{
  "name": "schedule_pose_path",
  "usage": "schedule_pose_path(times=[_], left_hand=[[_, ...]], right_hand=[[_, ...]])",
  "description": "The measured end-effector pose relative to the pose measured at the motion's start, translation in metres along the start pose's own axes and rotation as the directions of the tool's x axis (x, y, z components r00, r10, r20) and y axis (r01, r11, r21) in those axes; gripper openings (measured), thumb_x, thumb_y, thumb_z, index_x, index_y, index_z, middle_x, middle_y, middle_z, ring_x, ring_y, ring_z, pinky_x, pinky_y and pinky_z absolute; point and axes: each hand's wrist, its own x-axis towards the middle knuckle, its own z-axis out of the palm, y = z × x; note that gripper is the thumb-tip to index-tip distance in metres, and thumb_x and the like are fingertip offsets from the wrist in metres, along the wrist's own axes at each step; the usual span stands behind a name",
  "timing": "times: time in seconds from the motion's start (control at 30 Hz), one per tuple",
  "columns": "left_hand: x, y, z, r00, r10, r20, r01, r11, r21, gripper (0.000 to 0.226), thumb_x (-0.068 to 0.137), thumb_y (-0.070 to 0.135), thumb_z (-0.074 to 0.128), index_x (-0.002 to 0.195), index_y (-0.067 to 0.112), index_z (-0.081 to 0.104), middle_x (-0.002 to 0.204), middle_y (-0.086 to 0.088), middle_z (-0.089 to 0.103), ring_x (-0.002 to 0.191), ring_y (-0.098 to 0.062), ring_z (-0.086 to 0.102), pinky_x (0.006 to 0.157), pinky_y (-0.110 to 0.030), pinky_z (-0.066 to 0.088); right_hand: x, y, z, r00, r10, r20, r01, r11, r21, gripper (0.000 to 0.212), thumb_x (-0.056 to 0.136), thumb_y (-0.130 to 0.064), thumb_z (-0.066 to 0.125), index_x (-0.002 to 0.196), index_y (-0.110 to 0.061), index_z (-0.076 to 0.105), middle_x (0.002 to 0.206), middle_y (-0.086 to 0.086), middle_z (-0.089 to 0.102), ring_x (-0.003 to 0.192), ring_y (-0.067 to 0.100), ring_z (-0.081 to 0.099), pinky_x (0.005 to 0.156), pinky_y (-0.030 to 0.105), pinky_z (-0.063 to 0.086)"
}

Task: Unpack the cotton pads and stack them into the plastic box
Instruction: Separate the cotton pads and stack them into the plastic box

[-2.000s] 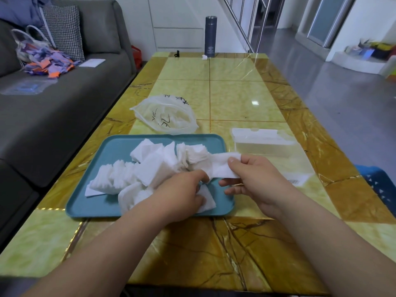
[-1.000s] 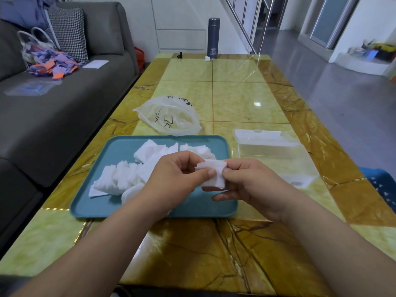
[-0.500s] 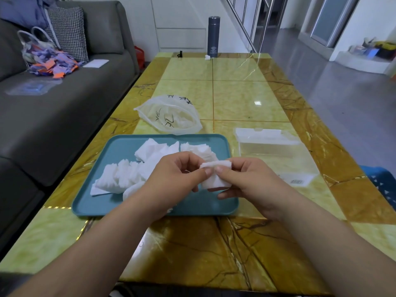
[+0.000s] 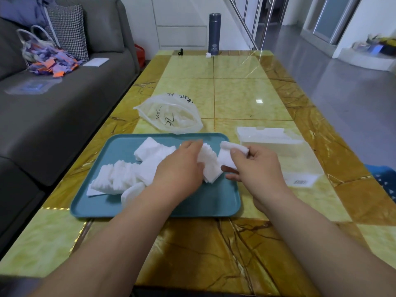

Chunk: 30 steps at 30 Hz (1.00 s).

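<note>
White cotton pads [image 4: 126,174] lie in loose heaps on a teal tray [image 4: 214,202]. My right hand [image 4: 257,170] pinches a small stack of pads [image 4: 227,155] between thumb and fingers, above the tray's right edge. My left hand [image 4: 182,168] reaches over the middle of the pile and grips another bunch of pads [image 4: 211,166]. The clear plastic box [image 4: 272,138] stands just right of the tray, beyond my right hand. A translucent bag [image 4: 171,114] with pads inside lies behind the tray.
A dark flask [image 4: 215,33] stands at the table's far end. A label slip [image 4: 302,181] lies right of the tray. A grey sofa [image 4: 53,108] runs along the left side. A blue basket [image 4: 383,179] sits on the floor at right.
My hands held one small stack together half a second ago. Now they have parted: the right hand keeps the stack and has moved right, while the left has reached back into the pile.
</note>
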Motion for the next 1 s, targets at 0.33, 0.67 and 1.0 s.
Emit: schedule_pose_path(times=[0.33,0.67,1.0], left_hand=[[-0.015,-0.007,0.01,0.996,0.056,0.068,-0.045,0.987,-0.152,0.025,0.094,0.053,0.064,0.107,0.033,0.074,0.101,0.012,0.07,0.094,-0.01,0.063,0.083,-0.033,0.054],[-0.021,-0.009,-0.002,0.995,-0.092,0.038,0.097,0.832,-0.546,0.019,0.098,0.026,0.067,0.089,0.017,0.081,0.06,-0.005,0.071,0.048,-0.007,0.064,0.052,-0.018,0.046],[-0.031,-0.004,-0.007,0.987,-0.133,0.086,0.142,0.501,-0.853,0.018,0.095,0.03,0.074,0.102,0.014,0.077,0.089,-0.007,0.08,0.085,-0.027,0.078,0.078,-0.036,0.065]], right_hand=[[0.004,0.005,-0.005,0.999,0.035,0.039,-0.033,0.998,-0.06,0.012,0.103,-0.017,0.061,0.103,-0.013,0.072,0.097,0.011,0.078,0.074,0.022,0.081,0.074,0.044,0.067],[-0.002,0.004,-0.008,0.997,0.018,0.071,-0.009,0.993,-0.12,0.013,0.103,-0.016,0.06,0.1,-0.017,0.072,0.1,0.013,0.078,0.076,0.024,0.08,0.073,0.044,0.067],[-0.008,-0.008,-0.002,0.973,0.065,0.223,-0.098,0.985,0.142,0.019,0.109,-0.02,0.051,0.121,-0.007,0.061,0.099,0.015,0.081,0.087,0.029,0.081,0.078,0.044,0.066]])
